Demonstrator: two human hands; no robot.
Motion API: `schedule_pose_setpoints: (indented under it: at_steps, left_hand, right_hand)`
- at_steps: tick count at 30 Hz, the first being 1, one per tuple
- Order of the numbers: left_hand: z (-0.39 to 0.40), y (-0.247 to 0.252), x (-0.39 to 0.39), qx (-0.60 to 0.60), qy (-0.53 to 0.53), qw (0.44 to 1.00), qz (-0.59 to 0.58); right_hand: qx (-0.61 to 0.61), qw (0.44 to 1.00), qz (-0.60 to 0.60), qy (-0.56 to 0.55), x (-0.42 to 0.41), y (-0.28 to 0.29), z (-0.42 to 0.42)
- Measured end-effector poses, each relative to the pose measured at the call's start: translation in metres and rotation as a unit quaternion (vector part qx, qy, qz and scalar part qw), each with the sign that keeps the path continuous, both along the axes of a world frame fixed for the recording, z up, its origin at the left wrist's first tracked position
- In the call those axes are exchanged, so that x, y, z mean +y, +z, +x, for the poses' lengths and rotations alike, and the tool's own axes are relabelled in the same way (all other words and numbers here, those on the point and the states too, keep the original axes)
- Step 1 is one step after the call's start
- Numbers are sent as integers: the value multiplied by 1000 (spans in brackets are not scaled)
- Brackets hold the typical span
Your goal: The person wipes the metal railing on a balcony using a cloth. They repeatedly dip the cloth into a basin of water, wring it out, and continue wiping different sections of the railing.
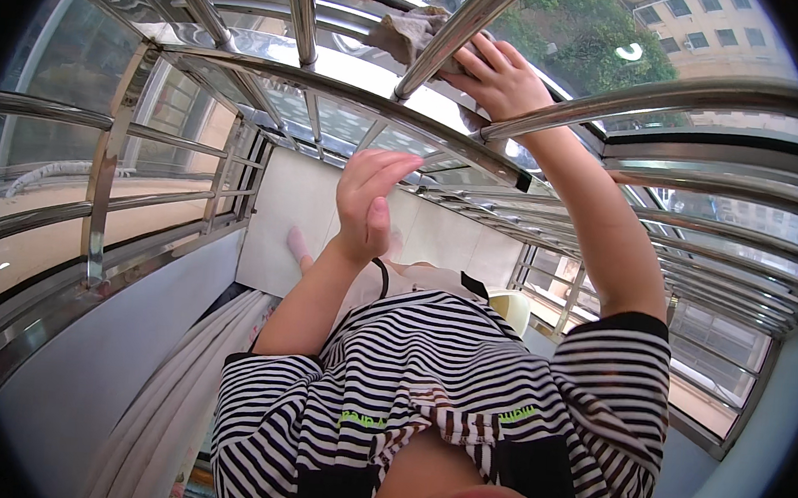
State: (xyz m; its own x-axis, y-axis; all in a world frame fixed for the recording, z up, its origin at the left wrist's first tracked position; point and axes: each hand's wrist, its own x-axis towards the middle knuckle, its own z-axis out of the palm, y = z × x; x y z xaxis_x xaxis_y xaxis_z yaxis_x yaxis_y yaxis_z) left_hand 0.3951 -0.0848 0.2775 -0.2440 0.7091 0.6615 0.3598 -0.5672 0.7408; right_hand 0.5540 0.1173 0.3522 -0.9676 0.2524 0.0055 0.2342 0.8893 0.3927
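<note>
My right hand [504, 79] reaches between stainless steel bars near the top of the view. Its fingers lie on a crumpled grey-brown cloth [407, 34], which rests around the metal ledge behind a slanting bar [455, 34]. Part of the cloth is hidden by that bar and by my fingers. Lower and to the left, my left hand [367, 202] is raised before the flat steel rail [354, 100]. Its fingers are curved towards the right, the thumb stands apart from their tips, and nothing shows in it. Whether its fingertips touch the metalwork cannot be told.
More steel bars [723, 185] run along the right, and a barred window [164, 139] stands at the left. Pale curtains [182, 373] hang at lower left. Below is a light tiled floor [292, 193] with a foot [295, 242]. Trees [586, 47] and a building [699, 23] lie far outside.
</note>
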Motion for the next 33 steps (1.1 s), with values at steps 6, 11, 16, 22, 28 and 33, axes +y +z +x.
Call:
schedule_pose_setpoints:
  at_steps: [6,11,16,22,28,33]
  left_hand:
    - [-29,-26,-41,-39,65,996,-51]
    - [-36,-14,-25,-20,37,999,-25]
    - [-52,32,59,-10,-52,999,-11]
    - [-51,28,133,-63,-210,956,-197]
    - [-59,15,137,54,-135,968,-204]
    - [-55,17,130,171,-66,972,-145]
  right_hand:
    - [-37,992,83,-89,-23,-8,57]
    - [-52,995,85,8,5,-1,0]
    - [12,996,85,38,11,-16,-20]
    - [75,994,66,55,7,-9,0]
    - [-83,975,-57,-199,-79,41,60]
    - [-22,992,-63,-106,-113,63,11]
